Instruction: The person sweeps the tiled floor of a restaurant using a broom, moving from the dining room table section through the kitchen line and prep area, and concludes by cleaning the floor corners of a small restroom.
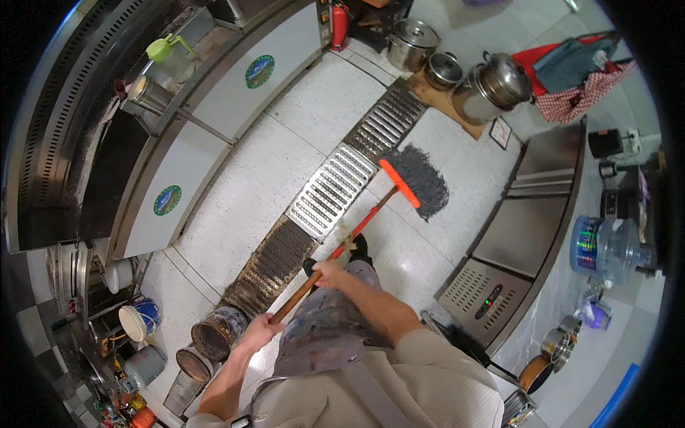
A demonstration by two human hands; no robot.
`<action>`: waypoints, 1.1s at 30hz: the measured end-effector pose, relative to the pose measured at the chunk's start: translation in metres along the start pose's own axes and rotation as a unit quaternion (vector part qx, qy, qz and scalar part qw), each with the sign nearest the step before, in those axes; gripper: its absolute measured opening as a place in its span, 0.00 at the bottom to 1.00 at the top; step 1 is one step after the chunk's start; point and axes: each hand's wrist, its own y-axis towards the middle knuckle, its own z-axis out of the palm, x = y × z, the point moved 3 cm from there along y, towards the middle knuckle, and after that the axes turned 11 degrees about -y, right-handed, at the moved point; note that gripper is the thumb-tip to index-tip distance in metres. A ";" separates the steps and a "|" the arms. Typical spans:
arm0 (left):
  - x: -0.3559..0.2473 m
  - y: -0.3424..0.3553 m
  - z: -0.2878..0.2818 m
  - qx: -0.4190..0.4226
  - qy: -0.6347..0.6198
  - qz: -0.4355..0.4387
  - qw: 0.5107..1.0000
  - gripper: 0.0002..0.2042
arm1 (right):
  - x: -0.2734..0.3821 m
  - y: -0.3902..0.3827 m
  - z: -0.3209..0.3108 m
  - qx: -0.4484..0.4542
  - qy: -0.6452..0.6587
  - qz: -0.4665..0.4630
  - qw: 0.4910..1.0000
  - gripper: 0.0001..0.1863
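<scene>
Fingers of the left hand (265, 330) wrap the upper end of the broom (367, 220); I see the right hand (330, 274) closed around its handle farther along. Past the metal floor grate (332, 190), its orange head (400, 184) points down at the tiles (462, 160).

This looks like a commercial kitchen. Slotted metal drain gratings (332, 191) cross the pale tiled floor (250, 171) from seven to one o'clock. Big steel pots (481, 100) stand at one o'clock, and a red fire extinguisher (340, 28) at twelve. Slotted steel panels (53, 93) line the ten o'clock side, near a green-lidded jug (171, 60). Toward three and four o'clock, a steel cabinet (519, 232) with a lit control panel (490, 301) fronts a bench (535, 310); a large water bottle (606, 246) and pans (555, 346) lie beyond its edge.
</scene>
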 end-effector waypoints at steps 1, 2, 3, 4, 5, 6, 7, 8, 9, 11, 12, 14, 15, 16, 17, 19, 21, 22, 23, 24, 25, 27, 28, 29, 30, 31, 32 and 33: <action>-0.011 0.022 -0.005 -0.010 0.007 0.023 1.000 0.14 | 0.022 0.013 -0.009 -0.021 -0.019 -0.028 0.999 0.14; -0.027 0.035 -0.010 -0.024 0.012 0.040 0.999 0.16 | 0.048 0.018 -0.012 -0.039 -0.036 -0.046 0.998 0.12; -0.043 0.048 -0.016 -0.032 0.005 0.037 0.999 0.16 | 0.076 0.024 -0.015 -0.020 -0.037 -0.061 0.997 0.11; -0.071 0.059 -0.019 -0.035 0.009 0.044 0.998 0.16 | 0.103 0.030 -0.021 -0.001 -0.038 -0.075 0.996 0.10; -0.101 0.072 -0.017 -0.031 0.014 0.054 0.998 0.16 | 0.128 0.044 -0.037 0.012 -0.022 -0.105 0.994 0.10; -0.128 0.085 -0.015 -0.026 0.010 0.052 0.998 0.16 | 0.149 0.057 -0.055 0.023 -0.003 -0.133 0.991 0.09; -0.149 0.094 -0.020 -0.043 0.023 0.054 0.997 0.16 | 0.171 0.064 -0.054 0.014 -0.011 -0.115 0.993 0.09; -0.164 0.103 -0.029 -0.063 0.037 0.056 0.996 0.17 | 0.197 0.070 -0.047 0.008 -0.021 -0.100 0.995 0.09; -0.172 0.112 -0.036 -0.075 0.030 0.047 0.996 0.17 | 0.219 0.074 -0.039 0.003 -0.042 -0.117 0.992 0.08; -0.181 0.128 -0.043 -0.071 0.006 0.049 0.996 0.17 | 0.249 0.090 -0.031 0.036 -0.065 -0.147 0.986 0.09; -0.172 0.136 -0.046 -0.073 0.002 0.040 0.997 0.17 | 0.257 0.098 -0.023 0.042 -0.067 -0.138 0.987 0.09; -0.140 0.148 -0.045 -0.086 -0.088 0.046 0.991 0.26 | 0.266 0.112 -0.001 0.029 -0.107 -0.116 0.987 0.08; -0.133 0.142 -0.046 -0.098 -0.121 0.032 0.987 0.19 | 0.261 0.117 0.011 0.033 -0.139 -0.106 0.984 0.10; -0.120 0.132 -0.048 -0.101 -0.125 0.023 0.987 0.19 | 0.250 0.118 0.029 0.041 -0.171 -0.097 0.980 0.12; -0.102 0.120 -0.052 -0.109 -0.151 -0.010 0.983 0.15 | 0.235 0.117 0.047 0.018 -0.201 -0.091 0.975 0.14; -0.067 0.095 -0.060 -0.110 -0.185 -0.082 0.973 0.11 | 0.200 0.115 0.082 0.027 -0.273 -0.079 0.958 0.17; -0.021 0.054 -0.062 -0.122 -0.216 -0.134 0.959 0.10 | 0.158 0.101 0.125 0.082 -0.336 -0.062 0.936 0.20; 0.006 0.028 -0.062 -0.142 -0.239 -0.140 0.950 0.10 | 0.138 0.083 0.156 0.104 -0.359 -0.058 0.926 0.21; 0.019 0.019 -0.056 -0.142 -0.233 -0.157 0.949 0.10 | 0.106 0.090 0.155 0.093 -0.329 0.005 0.940 0.23; 0.045 -0.004 -0.054 -0.162 -0.232 -0.182 0.942 0.10 | 0.078 0.078 0.173 0.102 -0.317 -0.001 0.943 0.24; 0.075 -0.027 -0.051 -0.174 -0.224 -0.185 0.941 0.10 | 0.051 0.074 0.183 0.134 -0.292 0.001 0.947 0.25; 0.084 -0.071 -0.059 -0.208 -0.167 -0.208 0.941 0.11 | 0.018 0.038 0.221 0.169 -0.316 0.026 0.933 0.21; 0.066 -0.100 -0.063 -0.225 -0.114 -0.225 0.941 0.11 | 0.013 0.009 0.240 0.191 -0.340 0.052 0.919 0.20; 0.080 -0.106 -0.065 -0.225 -0.113 -0.224 0.941 0.11 | 0.007 0.002 0.246 0.214 -0.339 0.034 0.915 0.19; 0.101 -0.114 -0.069 -0.222 -0.116 -0.209 0.945 0.11 | 0.002 -0.005 0.252 0.237 -0.337 0.017 0.911 0.18; 0.109 -0.109 -0.072 -0.205 -0.114 -0.188 0.954 0.10 | -0.003 0.008 0.245 0.246 -0.312 0.004 0.918 0.18; 0.098 -0.103 -0.077 -0.202 -0.112 -0.188 0.955 0.10 | 0.003 0.012 0.246 0.243 -0.310 0.004 0.919 0.18; 0.086 -0.091 -0.086 -0.209 -0.093 -0.180 0.957 0.10 | 0.013 0.019 0.245 0.214 -0.312 -0.002 0.926 0.18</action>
